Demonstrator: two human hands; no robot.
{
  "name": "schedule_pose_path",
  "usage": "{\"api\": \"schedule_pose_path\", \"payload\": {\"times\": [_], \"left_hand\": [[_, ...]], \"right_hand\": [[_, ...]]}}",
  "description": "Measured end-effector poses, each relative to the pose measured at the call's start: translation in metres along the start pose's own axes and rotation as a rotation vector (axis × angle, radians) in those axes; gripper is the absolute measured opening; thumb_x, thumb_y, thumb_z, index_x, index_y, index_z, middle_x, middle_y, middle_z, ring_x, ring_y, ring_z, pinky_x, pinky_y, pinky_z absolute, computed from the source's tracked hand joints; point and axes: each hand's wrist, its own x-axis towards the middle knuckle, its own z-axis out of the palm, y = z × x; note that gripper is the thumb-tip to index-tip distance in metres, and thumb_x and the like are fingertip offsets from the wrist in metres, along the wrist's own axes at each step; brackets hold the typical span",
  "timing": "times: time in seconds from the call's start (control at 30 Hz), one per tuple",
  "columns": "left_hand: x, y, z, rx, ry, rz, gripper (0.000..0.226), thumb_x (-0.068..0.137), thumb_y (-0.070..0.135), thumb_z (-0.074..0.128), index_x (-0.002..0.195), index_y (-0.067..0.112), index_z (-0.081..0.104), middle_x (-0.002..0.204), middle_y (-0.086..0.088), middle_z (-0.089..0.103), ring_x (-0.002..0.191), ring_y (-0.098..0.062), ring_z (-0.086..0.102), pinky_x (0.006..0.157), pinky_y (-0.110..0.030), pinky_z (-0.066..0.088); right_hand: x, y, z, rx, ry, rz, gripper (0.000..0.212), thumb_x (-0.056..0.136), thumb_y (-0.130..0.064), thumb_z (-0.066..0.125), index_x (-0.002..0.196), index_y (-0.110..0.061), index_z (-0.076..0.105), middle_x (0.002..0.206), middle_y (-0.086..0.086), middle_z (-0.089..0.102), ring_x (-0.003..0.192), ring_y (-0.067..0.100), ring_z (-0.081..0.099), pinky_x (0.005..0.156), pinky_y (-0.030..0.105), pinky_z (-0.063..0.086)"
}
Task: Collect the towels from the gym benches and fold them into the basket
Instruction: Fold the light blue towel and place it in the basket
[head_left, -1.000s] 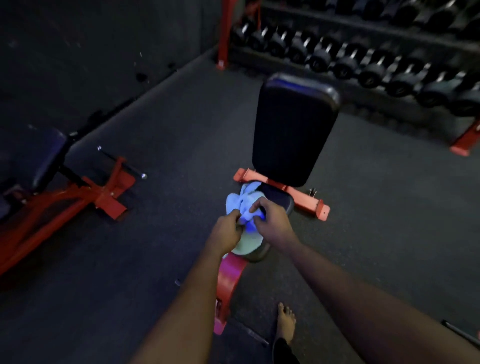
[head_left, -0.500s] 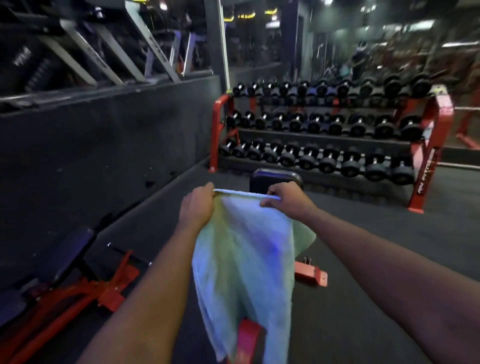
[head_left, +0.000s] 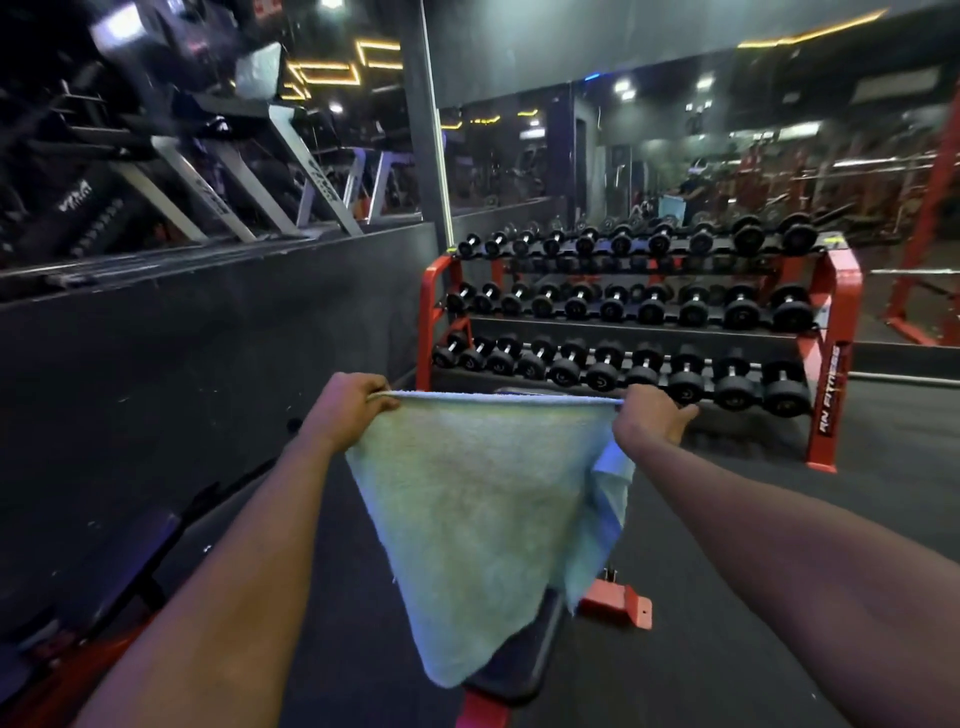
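Note:
A pale blue-green towel (head_left: 483, 519) hangs spread out in front of me, its top edge pulled taut between both hands. My left hand (head_left: 345, 410) pinches the left top corner and my right hand (head_left: 647, 418) pinches the right top corner. The cloth narrows downward and its lowest tip hangs over the black seat pad of the gym bench (head_left: 519, 670) below. The bench has a red frame with a red foot (head_left: 618, 605) on the floor. No basket is in view.
A red dumbbell rack (head_left: 831, 395) with three rows of black dumbbells stands ahead. A low dark wall (head_left: 208, 364) runs along the left, with machines behind it. Another red-framed bench (head_left: 62, 670) sits at the lower left. Dark rubber floor lies to the right.
I lifted the bunched towel off the bench seat and raised it to chest height. My hands then moved apart, stretching the top edge wide. My view tilted up toward the dumbbell rack.

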Motion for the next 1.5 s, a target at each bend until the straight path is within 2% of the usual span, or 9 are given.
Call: {"api": "schedule_pose_path", "payload": {"times": [0.23,0.47,0.57,0.7,0.8,0.9,1.03,1.37,1.5], "left_hand": [[-0.001,0.028,0.01,0.204,0.409,-0.066,0.01,0.09,0.016,0.049,0.08,0.016,0.046,0.079,-0.008,0.059,0.068,-0.036,0.058,0.055,-0.038,0.045],[0.011,0.04,0.001,0.259,0.629,-0.256,0.024,0.094,0.031,0.058,0.085,0.009,0.052,0.078,-0.023,0.064,0.069,-0.046,0.063,0.056,-0.042,0.045],[0.016,0.04,-0.002,0.203,0.542,-0.457,0.03,0.084,0.033,0.072,0.086,0.005,0.06,0.084,-0.027,0.065,0.081,-0.046,0.065,0.066,-0.045,0.053],[0.028,0.049,0.014,0.121,0.273,-0.633,0.031,0.082,0.02,0.075,0.103,0.002,0.062,0.106,-0.025,0.064,0.1,-0.044,0.063,0.079,-0.045,0.054],[0.032,0.07,0.027,0.035,0.039,-0.504,0.033,0.078,0.028,0.079,0.093,0.003,0.062,0.101,-0.023,0.068,0.094,-0.038,0.066,0.07,-0.033,0.05],[0.03,0.094,0.04,-0.198,-0.165,-0.392,0.026,0.084,0.015,0.074,0.091,0.007,0.05,0.087,-0.017,0.059,0.063,-0.034,0.065,0.041,-0.03,0.05],[0.025,0.113,0.05,-0.481,-0.366,-0.346,0.028,0.092,0.0,0.061,0.102,0.009,0.036,0.086,-0.019,0.05,0.056,-0.03,0.06,0.036,-0.039,0.054],[0.022,0.123,0.043,-0.542,-0.538,-0.411,0.018,0.099,-0.006,0.036,0.113,0.004,0.03,0.08,-0.024,0.06,0.055,-0.03,0.066,0.044,-0.03,0.055],[0.029,0.113,0.05,-0.432,-0.418,-0.439,0.043,0.086,-0.004,0.061,0.122,0.008,0.041,0.107,-0.025,0.064,0.076,-0.033,0.072,0.059,-0.039,0.062]], "right_hand": [[0.009,0.008,-0.004,0.205,0.111,0.172,0.03,0.09,-0.002,0.049,0.116,-0.016,0.051,0.108,0.009,0.071,0.1,0.031,0.068,0.106,0.051,0.029],[0.024,0.029,-0.013,0.236,0.263,0.005,0.022,0.097,-0.025,0.054,0.109,-0.007,0.052,0.095,0.018,0.071,0.09,0.037,0.068,0.074,0.04,0.046],[0.026,0.027,-0.015,0.339,0.162,0.055,0.037,0.093,-0.034,0.063,0.114,-0.005,0.053,0.101,0.022,0.069,0.098,0.04,0.066,0.073,0.04,0.049],[0.031,-0.004,-0.008,0.447,-0.125,0.283,0.027,0.09,-0.015,0.064,0.114,-0.004,0.066,0.118,0.014,0.068,0.109,0.032,0.066,0.088,0.039,0.054],[0.012,-0.04,-0.01,0.549,-0.318,-0.012,0.027,0.079,-0.033,0.078,0.095,-0.012,0.07,0.098,0.007,0.071,0.098,0.026,0.069,0.076,0.028,0.051],[-0.012,-0.066,-0.014,0.728,-0.454,-0.293,0.013,0.078,-0.024,0.079,0.081,-0.018,0.067,0.077,-0.002,0.066,0.08,0.019,0.065,0.069,0.022,0.048],[-0.028,-0.082,-0.008,0.774,-0.533,-0.532,0.013,0.081,-0.018,0.077,0.089,-0.02,0.068,0.086,0.005,0.074,0.076,0.016,0.066,0.068,0.03,0.055],[-0.036,-0.084,-0.012,1.01,-0.557,-0.501,0.041,0.076,-0.011,0.081,0.111,-0.015,0.061,0.082,0.006,0.076,0.082,0.016,0.072,0.074,0.028,0.055],[-0.036,-0.082,-0.017,0.988,-0.691,-0.566,0.048,0.076,-0.013,0.08,0.118,-0.017,0.057,0.088,0.001,0.075,0.077,0.007,0.066,0.072,0.02,0.051]]}}
